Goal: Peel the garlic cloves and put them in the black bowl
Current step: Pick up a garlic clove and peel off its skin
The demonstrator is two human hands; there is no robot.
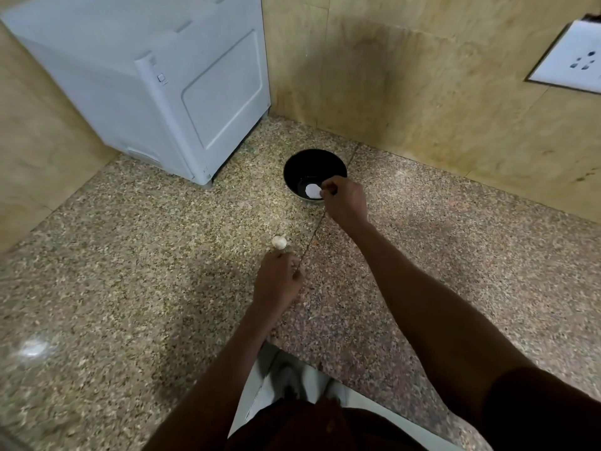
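Right hand (344, 199) over the near rim of the black bowl (313, 170) toward the worktop's back corner, fingertips pinching a white clove (313, 189); left hand (279, 281) curled beside the garlic bulb (279, 241), mid-worktop.

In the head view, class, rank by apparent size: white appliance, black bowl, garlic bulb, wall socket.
1. white appliance
2. wall socket, though cut off by the frame edge
3. black bowl
4. garlic bulb
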